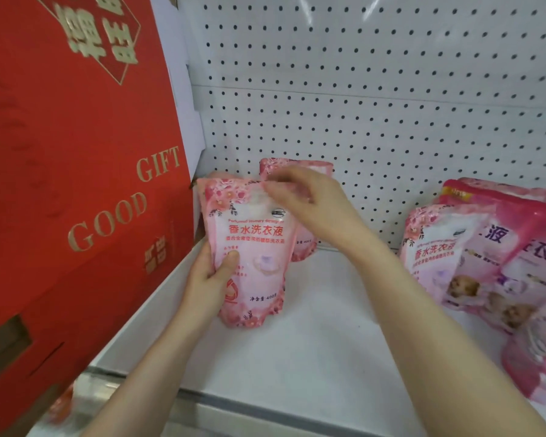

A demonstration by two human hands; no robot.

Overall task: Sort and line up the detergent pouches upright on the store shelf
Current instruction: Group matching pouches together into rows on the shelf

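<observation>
White shelf (297, 357) (pegboard (391, 105) behind) sits beside a red gift box (76, 152).

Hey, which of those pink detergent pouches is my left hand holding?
The front pouch beside the red box: your left hand grips its lower left side. That hand touches neither the pouch behind it nor the pile on the right.

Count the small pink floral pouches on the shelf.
3: front pouch in the left hand; rear pouch behind it by the pegboard; right pouch before bigger packs. Others may be hidden.
</observation>
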